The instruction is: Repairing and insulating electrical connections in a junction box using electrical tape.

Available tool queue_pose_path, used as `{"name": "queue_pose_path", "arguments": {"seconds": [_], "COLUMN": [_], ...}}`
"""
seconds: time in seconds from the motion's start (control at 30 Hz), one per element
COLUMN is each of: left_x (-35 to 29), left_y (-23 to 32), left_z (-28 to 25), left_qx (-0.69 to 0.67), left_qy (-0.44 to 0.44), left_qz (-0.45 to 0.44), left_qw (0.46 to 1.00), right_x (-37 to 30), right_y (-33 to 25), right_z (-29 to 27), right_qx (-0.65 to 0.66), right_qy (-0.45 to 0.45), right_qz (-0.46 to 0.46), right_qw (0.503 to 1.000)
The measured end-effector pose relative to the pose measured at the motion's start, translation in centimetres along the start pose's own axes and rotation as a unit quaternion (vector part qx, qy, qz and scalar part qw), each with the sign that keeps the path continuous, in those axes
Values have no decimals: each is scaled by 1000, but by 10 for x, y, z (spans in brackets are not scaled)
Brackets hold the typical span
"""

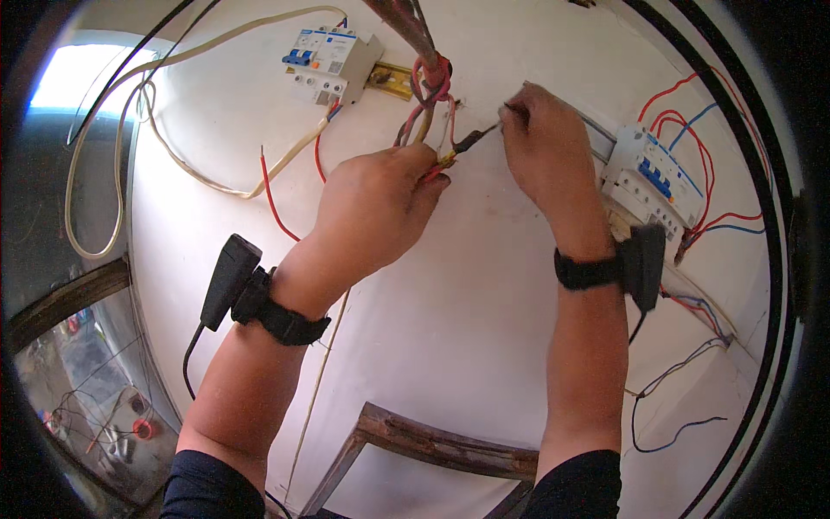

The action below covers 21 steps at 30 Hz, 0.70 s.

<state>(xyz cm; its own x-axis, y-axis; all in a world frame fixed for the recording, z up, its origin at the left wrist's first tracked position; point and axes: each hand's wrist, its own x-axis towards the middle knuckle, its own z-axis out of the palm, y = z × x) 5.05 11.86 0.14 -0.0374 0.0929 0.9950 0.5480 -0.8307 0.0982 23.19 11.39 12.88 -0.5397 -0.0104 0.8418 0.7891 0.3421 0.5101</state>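
My left hand (380, 195) is closed in a pinch around electrical wires (441, 164), whose yellow and red insulation shows at the fingertips. Past those fingertips, a dark wrapped section (468, 141) runs up and to the right. From it a thin dark strip (492, 129), perhaps stretched electrical tape, leads to my right hand (543, 138). The right fingers are pinched together at its end, and they partly hide it. Above my left hand, red and brown wires are looped in a knot (431, 80) around a rusty bar (405, 26).
A circuit breaker (333, 65) with a cream cable (216, 183) is mounted at the upper left beside a brass-coloured rail (390, 80). Another breaker (654, 180) with red and blue wires sits at the right. A brown frame (441, 445) stands below. Black cables (772, 259) curve along the right.
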Motion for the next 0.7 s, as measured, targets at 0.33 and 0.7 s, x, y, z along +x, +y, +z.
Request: {"name": "queue_pose_path", "arguments": {"seconds": [0.33, 0.7], "left_x": [-1, -1], "left_y": [-3, -3], "left_z": [2, 2], "left_qx": [-5, 16], "left_qy": [9, -8], "left_qz": [5, -21], "left_qw": [1000, 1000], "right_x": [-39, -27], "right_y": [-6, -31], "right_z": [-23, -13], "right_qx": [116, 350], "right_qy": [-102, -161], "right_qz": [80, 214], "right_qw": [985, 898]}}
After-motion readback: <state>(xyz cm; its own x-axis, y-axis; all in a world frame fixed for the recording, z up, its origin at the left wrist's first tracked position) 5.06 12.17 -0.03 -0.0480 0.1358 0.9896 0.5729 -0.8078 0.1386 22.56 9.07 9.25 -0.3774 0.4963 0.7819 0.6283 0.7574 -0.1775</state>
